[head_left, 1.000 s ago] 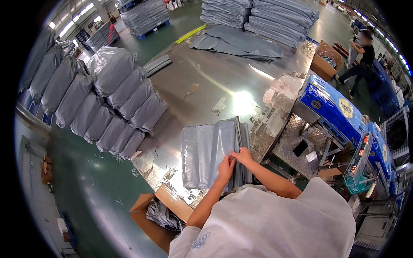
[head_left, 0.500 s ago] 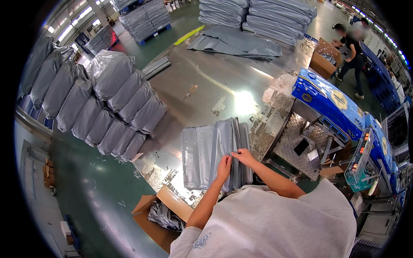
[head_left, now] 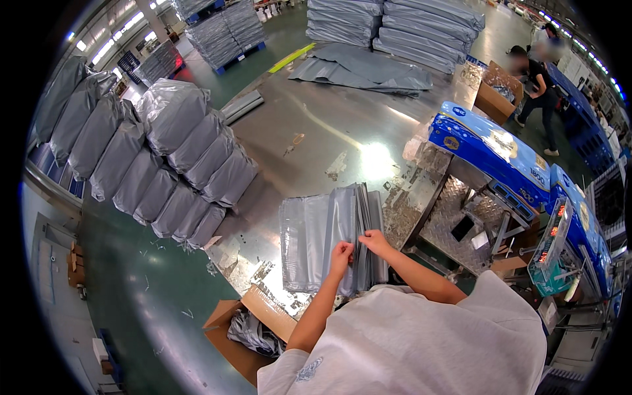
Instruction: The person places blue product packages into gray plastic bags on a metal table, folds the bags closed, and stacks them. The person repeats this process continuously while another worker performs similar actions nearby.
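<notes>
A stack of flat grey plastic bags (head_left: 308, 230) lies at the near edge of the metal table (head_left: 276, 151), its right-hand part fanned into upright folds. With closed fingers, my left hand (head_left: 342, 255) grips the grey plastic bags along these folds. Just right of it, my right hand (head_left: 374, 243) pinches the same bags by their edge. How many layers each hand holds is too small to tell.
Stuffed grey sacks (head_left: 197, 141) are piled at the left, and a cardboard box (head_left: 230, 352) with crumpled plastic stands below the table's near corner. Blue packages (head_left: 490, 155) lie on the machine at right. Folded grey sheets (head_left: 362, 69) lie at the far side. Two people (head_left: 540, 85) stand far right.
The blue packages have shifted leftward along the machine. My hands have moved slightly apart while keeping hold of the bags. A person at the far right has shifted posture.
</notes>
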Action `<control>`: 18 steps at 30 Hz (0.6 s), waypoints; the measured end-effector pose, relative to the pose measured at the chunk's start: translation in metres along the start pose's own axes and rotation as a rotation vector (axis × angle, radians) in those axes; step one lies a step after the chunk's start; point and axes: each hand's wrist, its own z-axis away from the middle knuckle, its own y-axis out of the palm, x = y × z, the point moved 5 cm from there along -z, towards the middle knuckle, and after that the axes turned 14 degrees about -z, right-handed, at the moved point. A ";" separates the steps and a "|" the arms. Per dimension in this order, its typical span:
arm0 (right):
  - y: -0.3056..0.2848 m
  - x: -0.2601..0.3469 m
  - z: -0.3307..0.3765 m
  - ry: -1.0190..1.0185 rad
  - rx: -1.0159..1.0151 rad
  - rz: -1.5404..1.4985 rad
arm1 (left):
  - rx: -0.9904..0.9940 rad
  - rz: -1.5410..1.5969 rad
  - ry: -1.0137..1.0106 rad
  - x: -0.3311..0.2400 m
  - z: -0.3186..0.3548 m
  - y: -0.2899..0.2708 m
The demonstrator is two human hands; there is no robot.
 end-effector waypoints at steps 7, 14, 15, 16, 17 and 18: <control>0.000 -0.017 -0.008 0.019 0.030 -0.023 | -0.001 0.043 -0.055 0.005 0.001 -0.012; 0.017 -0.011 -0.007 -0.021 -0.126 0.203 | -0.024 0.058 -0.043 0.001 0.000 -0.016; 0.015 -0.003 -0.005 0.088 -0.110 0.252 | -0.084 0.035 -0.024 0.000 -0.001 -0.023; 0.011 0.002 -0.006 0.074 -0.132 0.238 | -0.169 0.077 -0.006 -0.001 -0.001 -0.039; -0.003 0.005 -0.007 0.061 -0.163 0.225 | -0.243 0.120 0.011 -0.004 -0.001 -0.057; -0.014 0.008 -0.006 0.049 -0.184 0.213 | -0.334 0.112 0.031 -0.004 0.001 -0.084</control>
